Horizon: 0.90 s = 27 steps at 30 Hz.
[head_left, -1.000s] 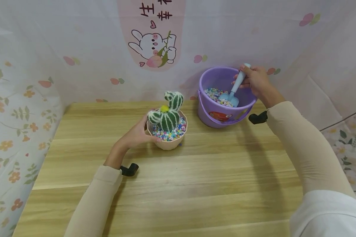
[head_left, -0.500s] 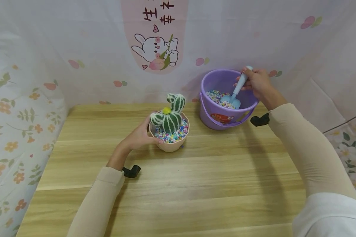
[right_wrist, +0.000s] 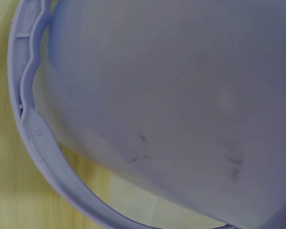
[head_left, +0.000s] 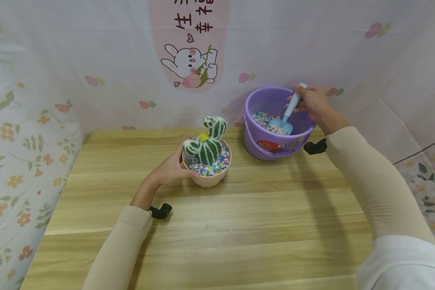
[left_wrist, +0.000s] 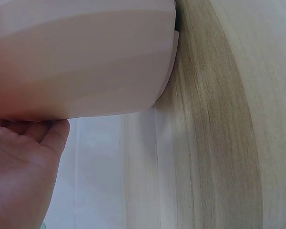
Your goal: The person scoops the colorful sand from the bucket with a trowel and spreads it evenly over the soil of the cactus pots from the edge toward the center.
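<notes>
My left hand (head_left: 171, 168) holds the side of a pale peach flowerpot (head_left: 207, 182), its thumb at the front rim. Out of the pot rises a green knitted-looking cactus (head_left: 208, 152) with white stripes and a yellow flower, amid small colourful pebbles (head_left: 220, 162). Up close in the left wrist view, fingertips (left_wrist: 55, 133) touch the pot wall (left_wrist: 86, 67). To the right, my right hand (head_left: 316, 104) grips the handle of a light blue scoop (head_left: 292, 105). The scoop's blade sits among pebbles (head_left: 262, 118) inside a purple bucket (head_left: 253, 144). The right wrist view shows only the bucket's outside (right_wrist: 171, 95).
The bucket's carrying handle (head_left: 258, 146) hangs down at its front. Both vessels stand near the back edge of the wooden table (head_left: 239, 233), before a printed cloth (head_left: 123, 60). A small blue bit (head_left: 222, 181) lies beside the pot.
The head view has shifted slightly, so everything sits a little lower in it. Both hands keep their holds, and the scoop stays in the bucket's pebbles.
</notes>
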Tool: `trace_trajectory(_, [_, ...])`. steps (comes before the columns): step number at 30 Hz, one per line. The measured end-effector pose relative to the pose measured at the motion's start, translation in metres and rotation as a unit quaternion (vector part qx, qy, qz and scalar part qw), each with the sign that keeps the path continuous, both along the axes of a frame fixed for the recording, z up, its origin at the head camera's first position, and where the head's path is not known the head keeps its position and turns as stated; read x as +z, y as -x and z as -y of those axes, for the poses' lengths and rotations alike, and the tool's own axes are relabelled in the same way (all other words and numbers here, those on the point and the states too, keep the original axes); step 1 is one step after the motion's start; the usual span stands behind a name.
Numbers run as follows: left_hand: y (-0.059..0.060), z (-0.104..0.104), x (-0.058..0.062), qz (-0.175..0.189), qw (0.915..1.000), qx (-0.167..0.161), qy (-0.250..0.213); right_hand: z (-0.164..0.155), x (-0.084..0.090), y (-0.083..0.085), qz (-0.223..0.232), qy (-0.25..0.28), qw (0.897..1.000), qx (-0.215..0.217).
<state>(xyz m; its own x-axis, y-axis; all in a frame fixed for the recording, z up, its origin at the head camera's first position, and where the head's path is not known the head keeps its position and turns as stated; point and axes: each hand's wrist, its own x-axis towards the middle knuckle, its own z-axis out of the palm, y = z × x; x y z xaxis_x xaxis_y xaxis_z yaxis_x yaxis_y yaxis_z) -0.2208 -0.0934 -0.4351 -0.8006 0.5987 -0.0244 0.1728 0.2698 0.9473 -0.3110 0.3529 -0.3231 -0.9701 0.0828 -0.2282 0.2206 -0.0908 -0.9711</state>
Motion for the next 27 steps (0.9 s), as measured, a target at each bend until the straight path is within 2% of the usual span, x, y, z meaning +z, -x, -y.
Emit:
trace_trajectory(8, [-0.001, 0.002, -0.001, 0.004, 1.0, -0.002, -0.001, 0.004, 0.001, 0.0, 0.013, -0.023, 1.0, -0.013])
trace_trajectory(19, [-0.001, 0.002, 0.0, 0.003, 1.0, -0.003, 0.0, 0.008, 0.006, 0.0, 0.037, -0.022, 0.998, -0.045])
trace_trajectory(27, [0.0, 0.001, -0.001, 0.002, 1.0, -0.005, -0.005, 0.006, 0.011, 0.002, 0.056, 0.014, 0.995, -0.085])
